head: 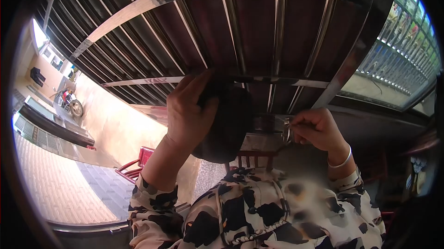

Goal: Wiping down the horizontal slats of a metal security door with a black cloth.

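Observation:
At the centre, my left hand (190, 108) grips a dark, rounded object (227, 129) by its upper left side, thumb in front. The object looks soft, like cloth, but its kind cannot be told in the shade. It hangs before a panel of dark boards and shiny metal bars (277, 34). To the right, my right hand (314, 127) has its fingers closed on a small shiny metal piece (287, 129), apart from the dark object. The lower end of the metal piece is blurred. A bracelet circles the right wrist.
A red wooden chair (256, 159) stands below the dark object, and another red chair (144, 157) is at the left. Farther left are a paved yard (104, 96) and a parked motorcycle (73, 102). A metal railing (399, 58) shows at the upper right.

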Available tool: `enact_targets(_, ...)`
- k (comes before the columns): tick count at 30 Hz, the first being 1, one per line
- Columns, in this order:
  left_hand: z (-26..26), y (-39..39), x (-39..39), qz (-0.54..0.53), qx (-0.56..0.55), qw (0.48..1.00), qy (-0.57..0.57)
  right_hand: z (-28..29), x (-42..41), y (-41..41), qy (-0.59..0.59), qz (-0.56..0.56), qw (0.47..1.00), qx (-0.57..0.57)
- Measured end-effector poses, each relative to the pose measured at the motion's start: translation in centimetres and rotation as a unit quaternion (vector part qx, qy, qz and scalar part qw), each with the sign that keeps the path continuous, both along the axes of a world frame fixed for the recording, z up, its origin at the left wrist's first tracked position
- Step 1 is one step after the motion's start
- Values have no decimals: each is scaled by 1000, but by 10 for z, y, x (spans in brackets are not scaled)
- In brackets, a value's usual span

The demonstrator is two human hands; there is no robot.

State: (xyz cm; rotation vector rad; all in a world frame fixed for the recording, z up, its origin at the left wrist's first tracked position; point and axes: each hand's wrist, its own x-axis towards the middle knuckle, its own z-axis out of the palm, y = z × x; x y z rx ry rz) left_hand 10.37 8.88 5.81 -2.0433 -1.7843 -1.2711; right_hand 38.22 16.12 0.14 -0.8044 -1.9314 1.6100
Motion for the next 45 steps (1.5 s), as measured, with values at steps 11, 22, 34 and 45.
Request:
enact_targets(11, -1, -1, -19, -68, -165, 982, 67, -21, 16, -5, 54, -84, 984, 149)
enact_targets(22, -18, 5, 1, -130, -184, 974, 25, -16, 2, -2, 46, -144, 967, 206)
enact_targets(34, -34, -29, -22, -106, -197, 969, -102, 40, -64, 17, -96, -168, 837, 512)
enact_targets(45, -55, -33, -41, -121, -157, 965, -171, 55, -86, 14, -99, -147, 866, 468)
